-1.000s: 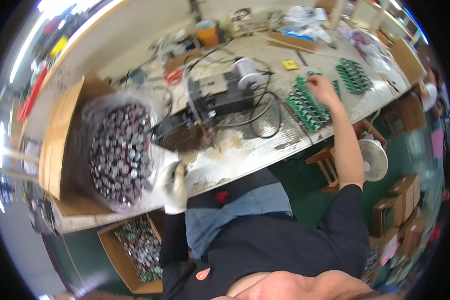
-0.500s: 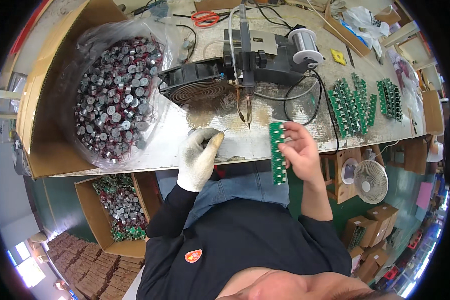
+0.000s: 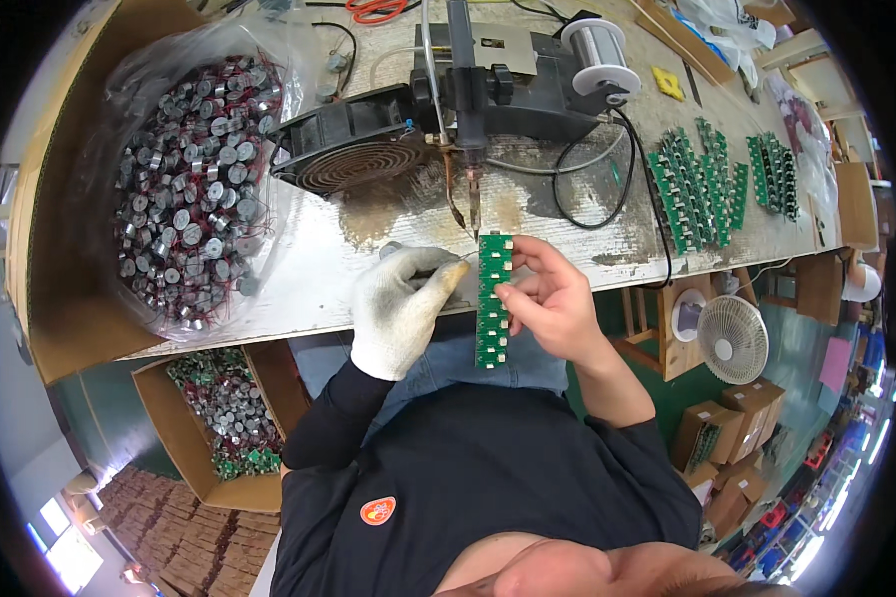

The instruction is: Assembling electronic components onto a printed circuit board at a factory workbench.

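Observation:
My bare right hand (image 3: 548,298) grips a long green circuit board strip (image 3: 492,323) along its right edge, thumb on top. White components line that edge. My left hand (image 3: 400,310), in a white glove, is closed with thumb and forefinger pinched beside the strip's upper left edge. A bit of a small grey motor (image 3: 392,248) shows behind the glove; most of it is hidden. The wire ends at the fingertips are too fine to make out clearly. Just above the strip's top end points the tip of a fixed soldering iron (image 3: 474,194), with a thin solder feed tube (image 3: 455,204) beside it.
A carton with a plastic bag of small motors (image 3: 194,199) stands at left. Behind the iron are a black fan (image 3: 353,159) and a solder spool (image 3: 600,58). More board strips (image 3: 692,194) lie at right. Below the table's left is another carton (image 3: 194,453).
My right hand has brought the board strip leftward and up, under the iron's tip and against my left fingertips. The whole view has shifted slightly, the bench appearing further up and left.

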